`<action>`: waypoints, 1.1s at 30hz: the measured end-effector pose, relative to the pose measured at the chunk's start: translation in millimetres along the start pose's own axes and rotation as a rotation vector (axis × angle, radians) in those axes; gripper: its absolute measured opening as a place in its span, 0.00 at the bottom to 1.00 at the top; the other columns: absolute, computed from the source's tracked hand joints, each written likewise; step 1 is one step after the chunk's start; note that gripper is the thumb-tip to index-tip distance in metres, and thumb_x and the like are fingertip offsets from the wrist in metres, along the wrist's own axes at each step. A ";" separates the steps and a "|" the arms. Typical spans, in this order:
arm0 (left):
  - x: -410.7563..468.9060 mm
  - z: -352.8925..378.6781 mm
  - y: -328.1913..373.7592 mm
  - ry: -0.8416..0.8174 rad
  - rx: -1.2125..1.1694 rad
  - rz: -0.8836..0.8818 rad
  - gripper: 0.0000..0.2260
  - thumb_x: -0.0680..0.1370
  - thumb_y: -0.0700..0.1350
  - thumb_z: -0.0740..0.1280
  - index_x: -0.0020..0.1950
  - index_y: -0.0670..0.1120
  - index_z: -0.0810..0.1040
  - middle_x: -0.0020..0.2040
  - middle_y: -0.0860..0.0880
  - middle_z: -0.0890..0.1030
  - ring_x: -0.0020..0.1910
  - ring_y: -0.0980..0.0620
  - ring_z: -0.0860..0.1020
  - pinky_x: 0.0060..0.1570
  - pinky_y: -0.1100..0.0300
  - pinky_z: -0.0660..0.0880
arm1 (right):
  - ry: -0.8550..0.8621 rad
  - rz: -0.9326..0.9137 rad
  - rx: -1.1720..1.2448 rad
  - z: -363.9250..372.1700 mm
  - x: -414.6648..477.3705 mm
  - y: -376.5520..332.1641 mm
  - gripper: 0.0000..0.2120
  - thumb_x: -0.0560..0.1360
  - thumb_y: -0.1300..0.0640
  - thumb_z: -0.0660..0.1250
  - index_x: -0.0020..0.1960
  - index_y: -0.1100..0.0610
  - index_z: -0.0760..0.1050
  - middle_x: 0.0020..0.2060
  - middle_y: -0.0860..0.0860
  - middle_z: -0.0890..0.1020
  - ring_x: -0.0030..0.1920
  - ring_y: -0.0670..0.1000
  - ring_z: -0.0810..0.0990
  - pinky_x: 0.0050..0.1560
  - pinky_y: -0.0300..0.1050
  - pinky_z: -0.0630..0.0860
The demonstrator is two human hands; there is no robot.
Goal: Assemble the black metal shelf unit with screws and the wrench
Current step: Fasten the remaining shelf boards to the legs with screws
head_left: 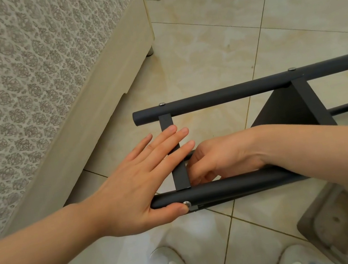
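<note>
Between the two black tubes, your left grip [131,186] lies spread, with its fingers straight across the flat crossbar [167,122]. Its thumb is pressed along the near tube [236,185], right beside a silver screw [188,204]. Your right grip [217,159] is curled just behind that crossbar. Its fingertips are hidden, so I cannot tell whether they pinch a nut, a tool or the thin rod [189,154] that shows there. The shelf unit [285,109] lies on its side on the tiled floor [222,41], beside the bed [21,89]. The far tube [220,96] carries two more screw heads [162,104].

Expect stiff, painted steel. It won't flex, but the smooth round tubes will likely roll or slide on the tile when you torque a screw, so press down as well as sideways. Take hold at the joints, where crossbar meets tube, rather than mid-span. The flat bar should give you surer purchase than the round tube. The frame looks light enough to shift with one grip, and the cut ends of the flat strip may be sharp.
</note>
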State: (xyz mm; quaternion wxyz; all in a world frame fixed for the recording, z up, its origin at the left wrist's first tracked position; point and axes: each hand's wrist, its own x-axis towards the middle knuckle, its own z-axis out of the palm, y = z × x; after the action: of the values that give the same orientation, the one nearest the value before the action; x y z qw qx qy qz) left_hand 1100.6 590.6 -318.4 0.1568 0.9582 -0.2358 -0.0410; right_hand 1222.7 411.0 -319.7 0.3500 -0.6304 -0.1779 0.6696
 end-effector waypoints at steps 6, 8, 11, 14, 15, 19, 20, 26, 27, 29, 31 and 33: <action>-0.4 0.0 -0.4 -0.004 -0.004 0.002 0.37 0.79 0.65 0.58 0.82 0.48 0.52 0.83 0.50 0.48 0.82 0.49 0.46 0.77 0.46 0.49 | -0.020 0.006 0.016 -0.6 1.5 1.7 0.11 0.78 0.58 0.67 0.57 0.61 0.80 0.48 0.54 0.84 0.46 0.49 0.82 0.50 0.43 0.79; 0.2 0.1 -0.4 -0.003 -0.008 0.001 0.37 0.79 0.65 0.58 0.82 0.48 0.52 0.83 0.51 0.48 0.82 0.49 0.46 0.77 0.45 0.49 | -0.026 -0.001 0.052 -3.4 1.8 2.0 0.11 0.78 0.58 0.67 0.58 0.60 0.80 0.50 0.55 0.83 0.48 0.50 0.81 0.54 0.47 0.79; -0.1 0.5 -0.7 -0.003 -0.021 0.002 0.37 0.79 0.65 0.59 0.82 0.48 0.53 0.83 0.51 0.49 0.82 0.49 0.46 0.76 0.44 0.51 | -0.031 -0.003 0.080 -5.6 2.5 2.3 0.10 0.78 0.58 0.68 0.57 0.59 0.80 0.52 0.56 0.82 0.50 0.52 0.80 0.59 0.52 0.76; -0.6 0.7 -1.0 -0.004 -0.025 0.002 0.37 0.79 0.65 0.59 0.82 0.48 0.53 0.83 0.51 0.49 0.82 0.49 0.46 0.76 0.42 0.53 | 0.001 -0.021 0.083 -5.9 3.7 4.3 0.10 0.77 0.60 0.67 0.58 0.62 0.80 0.49 0.55 0.83 0.48 0.51 0.80 0.56 0.50 0.77; -0.6 0.7 -1.0 -0.003 -0.025 0.001 0.37 0.79 0.65 0.59 0.82 0.48 0.53 0.83 0.51 0.49 0.82 0.49 0.47 0.76 0.42 0.54 | 0.005 -0.026 0.077 -5.4 3.6 4.8 0.09 0.77 0.61 0.67 0.56 0.62 0.80 0.47 0.54 0.83 0.46 0.50 0.80 0.53 0.48 0.78; 0.5 0.7 -1.9 -0.002 -0.027 0.003 0.37 0.79 0.65 0.59 0.82 0.48 0.53 0.83 0.51 0.49 0.82 0.49 0.47 0.76 0.42 0.54 | -0.017 -0.025 0.076 -3.6 3.6 5.4 0.05 0.77 0.63 0.67 0.50 0.60 0.82 0.43 0.53 0.84 0.42 0.47 0.82 0.47 0.43 0.79; 0.2 0.8 -2.0 -0.002 -0.027 0.004 0.37 0.79 0.65 0.59 0.82 0.48 0.53 0.83 0.51 0.49 0.82 0.49 0.47 0.76 0.43 0.54 | -0.017 -0.028 0.074 -3.3 3.9 6.0 0.06 0.77 0.62 0.67 0.51 0.60 0.82 0.44 0.54 0.84 0.43 0.48 0.82 0.48 0.44 0.79; 0.4 0.6 -2.2 -0.004 -0.024 0.004 0.38 0.79 0.65 0.59 0.82 0.47 0.52 0.83 0.50 0.49 0.82 0.49 0.46 0.76 0.44 0.52 | -0.039 -0.005 0.044 -0.6 4.1 4.4 0.10 0.79 0.59 0.66 0.56 0.62 0.80 0.45 0.54 0.84 0.43 0.49 0.83 0.46 0.41 0.79; 0.4 0.7 -2.3 -0.005 -0.021 0.004 0.38 0.79 0.65 0.59 0.82 0.47 0.52 0.83 0.50 0.48 0.82 0.48 0.46 0.76 0.44 0.51 | -0.043 -0.007 0.043 -0.6 3.9 4.0 0.10 0.79 0.58 0.66 0.57 0.62 0.80 0.45 0.54 0.84 0.43 0.49 0.82 0.46 0.41 0.79; 0.1 0.8 -2.4 -0.006 -0.016 0.005 0.38 0.79 0.65 0.58 0.82 0.47 0.51 0.83 0.50 0.48 0.82 0.49 0.46 0.76 0.45 0.51 | -0.040 -0.014 0.052 -1.8 3.6 3.7 0.10 0.79 0.59 0.66 0.56 0.61 0.80 0.45 0.53 0.84 0.43 0.48 0.82 0.44 0.40 0.79; -0.4 1.0 -2.1 -0.005 -0.014 0.004 0.38 0.79 0.65 0.59 0.82 0.47 0.51 0.83 0.50 0.48 0.82 0.49 0.46 0.76 0.45 0.51 | -0.042 -0.013 0.070 -4.0 3.1 4.2 0.07 0.79 0.60 0.66 0.53 0.59 0.81 0.45 0.53 0.84 0.43 0.47 0.82 0.44 0.40 0.79; -0.1 0.8 -2.2 -0.009 -0.016 0.002 0.38 0.79 0.65 0.59 0.82 0.48 0.51 0.83 0.50 0.48 0.82 0.49 0.46 0.76 0.45 0.51 | -0.055 -0.007 0.071 -5.3 3.7 4.5 0.06 0.78 0.61 0.66 0.52 0.60 0.81 0.46 0.54 0.84 0.44 0.48 0.82 0.48 0.42 0.79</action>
State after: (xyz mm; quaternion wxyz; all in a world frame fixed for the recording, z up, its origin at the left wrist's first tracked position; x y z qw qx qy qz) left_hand 1101.4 592.3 -319.9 0.1636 0.9565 -0.2370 -0.0470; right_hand 1226.8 409.4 -326.2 0.3696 -0.5982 -0.1658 0.6914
